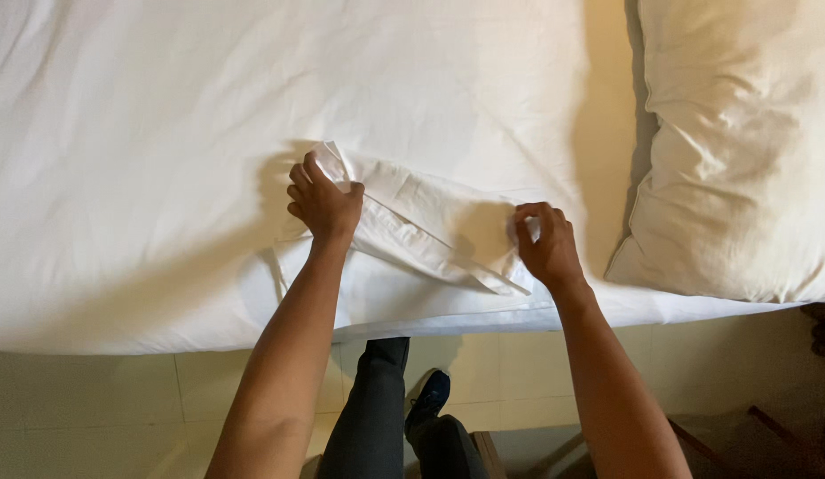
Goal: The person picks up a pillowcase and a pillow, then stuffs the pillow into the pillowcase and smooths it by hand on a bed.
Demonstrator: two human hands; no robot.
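Head view. A wide white cotton bed sheet (208,133) covers the mattress and drapes over its near edge toward the pale tiled floor (93,399). At the centre of the picture lies a folded band of white cloth (421,222), a turned-back hem or flap with a stitched border, running from about ten o'clock down to four o'clock. It sits on top of the sheet close to the mattress edge, apparently lifted there so the two ends can be gripped at once and the band kept taut between them.

The left hand (323,204) is at the band's upper end, at nine o'clock from the band's middle. Its fingers are curled tight and the thumb presses against them, pinching the corner of the cloth, which sticks up above the knuckles.

The right hand (547,244) is at the lower end, at three o'clock from the band's middle. Its fingertips are drawn together on the fabric in a pinch, the palm lifted off the sheet.

A plump white pillow (741,151) lies at two o'clock, well apart from both hands, with a strip of cream-coloured bedding (607,133) showing beside it. Below the mattress edge, at six o'clock, the person's dark trouser leg (377,417) and dark blue shoe (427,399) stand on the floor.
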